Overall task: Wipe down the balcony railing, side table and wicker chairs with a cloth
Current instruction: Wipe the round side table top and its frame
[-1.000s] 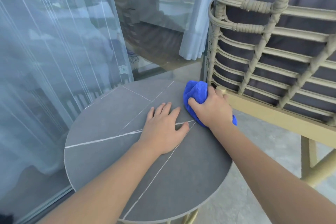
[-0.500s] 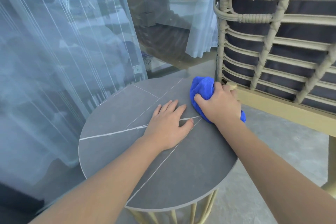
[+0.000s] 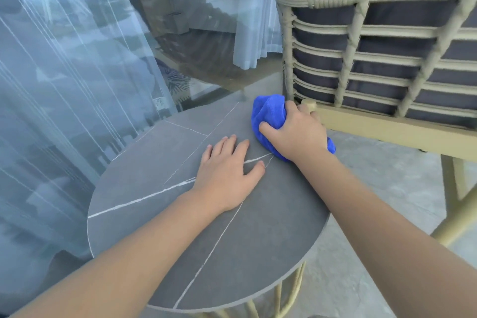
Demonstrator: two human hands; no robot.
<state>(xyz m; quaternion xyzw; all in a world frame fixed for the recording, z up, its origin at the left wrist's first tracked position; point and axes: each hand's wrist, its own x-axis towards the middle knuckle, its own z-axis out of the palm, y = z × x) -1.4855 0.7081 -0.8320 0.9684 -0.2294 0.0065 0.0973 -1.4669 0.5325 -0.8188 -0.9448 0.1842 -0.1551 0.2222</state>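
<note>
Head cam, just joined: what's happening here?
A person is wiping a round grey stone-look side table. The right hand grips a bunched blue microfibre cloth at the table's far edge, beside a beige wicker chair. The left hand rests flat on the tabletop.

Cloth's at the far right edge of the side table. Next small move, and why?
Probably sweep the blue cloth leftward across the side table. The right hand grips it bunched at the far right edge beside the wicker chair; the left hand rests flat on the top.
</note>
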